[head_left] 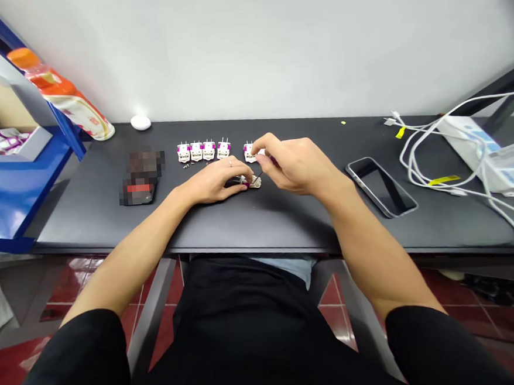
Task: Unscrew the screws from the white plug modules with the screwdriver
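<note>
Near the middle of the dark desk, my left hand (pixel 215 180) is closed on a small white and purple part (pixel 254 182), pressed close to the desktop. My right hand (pixel 288 164) pinches a thin dark tool (pixel 258 176), whose lower end meets that part. Behind my right fingertips stands a similar white and purple piece (pixel 249 152), partly covered by them. Several more of these pieces (pixel 196 151) stand in a row behind my left hand, with thin prongs pointing up. Tiny screws (pixel 186 166) lie in front of the row.
A phone (pixel 382 187) lies right of my right forearm, with white cables (pixel 412 152) and a white box (pixel 470 154) beyond. On the left are a partly blurred dark object (pixel 140 192), a white oval object (pixel 140 122), an orange bottle (pixel 68 100) and an open carton (pixel 37 143).
</note>
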Demonstrator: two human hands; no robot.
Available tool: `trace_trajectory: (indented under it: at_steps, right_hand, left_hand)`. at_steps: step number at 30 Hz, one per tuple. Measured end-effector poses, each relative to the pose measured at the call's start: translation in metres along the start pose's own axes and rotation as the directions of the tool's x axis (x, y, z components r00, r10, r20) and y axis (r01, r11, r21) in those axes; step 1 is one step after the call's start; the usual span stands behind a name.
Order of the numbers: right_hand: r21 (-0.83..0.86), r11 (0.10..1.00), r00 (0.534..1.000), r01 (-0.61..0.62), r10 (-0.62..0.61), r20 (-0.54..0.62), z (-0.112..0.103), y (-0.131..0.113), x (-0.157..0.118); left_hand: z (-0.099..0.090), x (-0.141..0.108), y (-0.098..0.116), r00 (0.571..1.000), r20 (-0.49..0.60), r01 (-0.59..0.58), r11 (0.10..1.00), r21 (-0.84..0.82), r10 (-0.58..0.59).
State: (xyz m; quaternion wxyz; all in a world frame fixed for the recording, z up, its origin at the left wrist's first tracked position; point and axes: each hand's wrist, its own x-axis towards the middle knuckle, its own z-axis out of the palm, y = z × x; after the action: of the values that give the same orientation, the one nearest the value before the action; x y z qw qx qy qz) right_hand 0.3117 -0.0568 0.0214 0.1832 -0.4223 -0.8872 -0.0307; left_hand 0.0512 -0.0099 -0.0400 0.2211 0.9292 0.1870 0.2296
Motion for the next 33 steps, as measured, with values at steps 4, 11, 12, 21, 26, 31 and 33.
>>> trace_trajectory:
  at_steps: [4, 11, 12, 21, 26, 31, 33]
  right_hand:
    - [0.002, 0.999, 0.997, 0.042, -0.042, -0.059, -0.0005, 0.0003, -0.0007]
    - [0.001, 1.000, 1.000, 0.006, -0.006, -0.026, -0.0023, -0.0010, -0.0004]
    - [0.003, 1.000, 1.000, 0.004, -0.004, -0.025, -0.0024, -0.0010, -0.0005]
    - [0.028, 1.000, 0.998, 0.005, -0.003, -0.056, -0.0008, -0.0005, -0.0012]
    - [-0.004, 1.000, 0.999, 0.012, -0.012, -0.040, -0.0017, -0.0014, -0.0008]
    - [0.007, 1.000, 0.999, 0.014, -0.014, -0.046, -0.0025, -0.0024, -0.0011]
    - [-0.009, 1.000, 0.999, 0.008, -0.008, -0.048, -0.0025, -0.0027, -0.0009]
  left_hand:
    - [0.0008, 0.0006, -0.0004, 1.000, 0.000, -0.001, 1.000, -0.003, 0.001]
    - [-0.0012, 0.0005, 0.0017, 1.000, 0.012, 0.021, 1.000, 0.011, -0.021]
    - [-0.0014, 0.0005, 0.0019, 1.000, 0.016, 0.026, 1.000, 0.015, -0.026]
    - [-0.0009, -0.0008, 0.0005, 1.000, 0.001, 0.020, 0.999, 0.040, -0.020]
    - [-0.0005, -0.0012, -0.0009, 1.000, -0.003, 0.001, 0.999, 0.040, -0.001]
    - [0.0001, -0.0016, -0.0028, 1.000, -0.006, 0.006, 0.999, 0.047, -0.006]
    - [0.0002, -0.0017, -0.0034, 1.000, -0.009, 0.000, 0.999, 0.048, 0.000]
